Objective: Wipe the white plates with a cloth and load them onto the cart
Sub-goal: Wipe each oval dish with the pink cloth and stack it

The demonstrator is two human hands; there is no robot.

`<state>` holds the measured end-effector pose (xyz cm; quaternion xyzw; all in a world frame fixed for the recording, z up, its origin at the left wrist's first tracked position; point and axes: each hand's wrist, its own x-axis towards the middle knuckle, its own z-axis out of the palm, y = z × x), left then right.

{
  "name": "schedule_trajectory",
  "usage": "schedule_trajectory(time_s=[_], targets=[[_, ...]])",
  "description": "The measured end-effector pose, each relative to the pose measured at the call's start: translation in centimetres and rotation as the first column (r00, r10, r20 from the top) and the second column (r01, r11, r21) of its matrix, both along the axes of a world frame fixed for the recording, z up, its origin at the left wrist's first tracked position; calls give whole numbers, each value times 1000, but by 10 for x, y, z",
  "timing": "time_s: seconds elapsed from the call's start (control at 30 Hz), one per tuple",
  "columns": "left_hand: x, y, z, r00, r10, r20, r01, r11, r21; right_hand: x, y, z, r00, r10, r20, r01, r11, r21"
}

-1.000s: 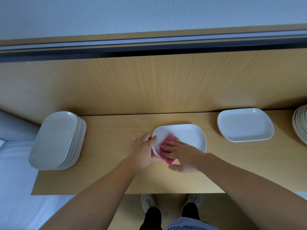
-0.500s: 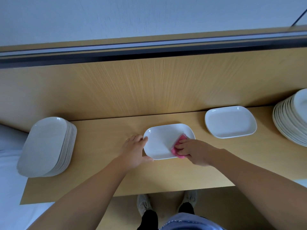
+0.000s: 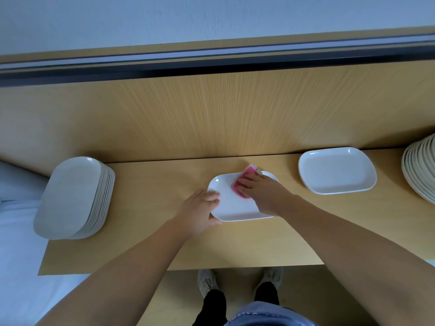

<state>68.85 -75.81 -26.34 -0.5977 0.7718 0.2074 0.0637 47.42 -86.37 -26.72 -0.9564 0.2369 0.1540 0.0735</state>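
A white rectangular plate (image 3: 233, 208) lies on the wooden counter (image 3: 146, 245) in front of me. My left hand (image 3: 199, 209) holds its left rim, fingers over the edge and thumb at the near edge. My right hand (image 3: 261, 192) presses a pink cloth (image 3: 244, 182) flat onto the plate's far part, fingers straight on top of it. A second single white plate (image 3: 336, 170) sits to the right. A stack of several white plates (image 3: 75, 196) stands at the counter's left end.
Another stack of cream plates (image 3: 421, 170) is cut off by the right edge. A wooden back panel (image 3: 211, 114) rises behind the counter. A white surface (image 3: 16, 255) lies to the left, below counter level. My feet show under the near edge.
My right hand has swept the pink cloth from the plate's left side, across its right near part, up to the far edge. My left hand stays on the left rim.
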Motion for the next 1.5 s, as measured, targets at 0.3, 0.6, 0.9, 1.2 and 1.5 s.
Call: schedule_trajectory(time_s=[0.3, 0.6, 0.9, 1.2, 1.5], targets=[[-1, -1, -7, 994, -77, 73, 76, 997, 11, -28, 12, 9, 932, -314, -178, 299, 948, -107], [-2, -1, -12, 987, -100, 124, 102, 995, -12, -31, 47, 12, 894, -397, -209, 400, 916, -29], [-1, -3, -15, 981, -122, 149, 126, 992, -19, -24, 55, 26, 869, -341, -360, 399, 912, 99], [2, -3, -18, 989, -129, 75, 134, 989, -58, -22, 54, 38, 849, -495, -186, 529, 800, 283], [0, 5, -33, 985, -172, 32, 175, 962, -211, -66, 67, 49, 819, -518, 248, 499, 855, 141]])
